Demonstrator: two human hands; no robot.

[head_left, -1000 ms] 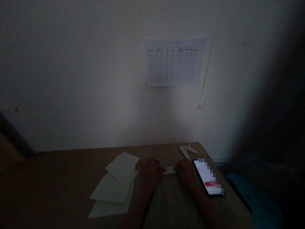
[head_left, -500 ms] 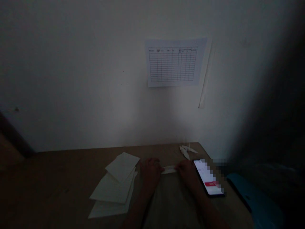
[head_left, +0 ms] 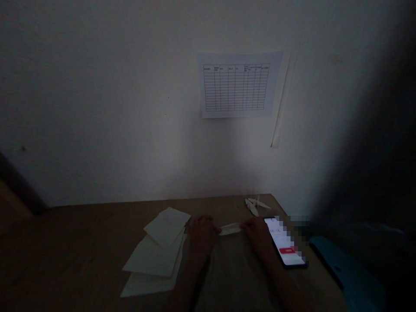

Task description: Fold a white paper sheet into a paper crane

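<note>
A narrow folded strip of paper [head_left: 230,229] lies crosswise on the brown table between my hands. My left hand [head_left: 203,232] grips its left end, fingers bent and thumb toward the strip. At the other end, my right hand [head_left: 255,230] pinches the strip between thumb and fingers. Just left of my left hand lie several loose sheets of pale paper [head_left: 154,255], overlapping like a fan. Beyond my right hand rest a few small folded paper pieces [head_left: 253,207]. The light is dim, so fine finger detail is hard to make out.
A lit phone [head_left: 284,242] lies right of my right hand, near the table's right edge. A teal object [head_left: 349,273], perhaps a stool seat, stands beyond that edge. On the wall behind the table [head_left: 97,225] hangs a printed grid sheet [head_left: 238,86].
Both hands have shifted slightly, and the strip between them now tilts a little, its right end higher. The loose sheets and the phone stay where they were.
</note>
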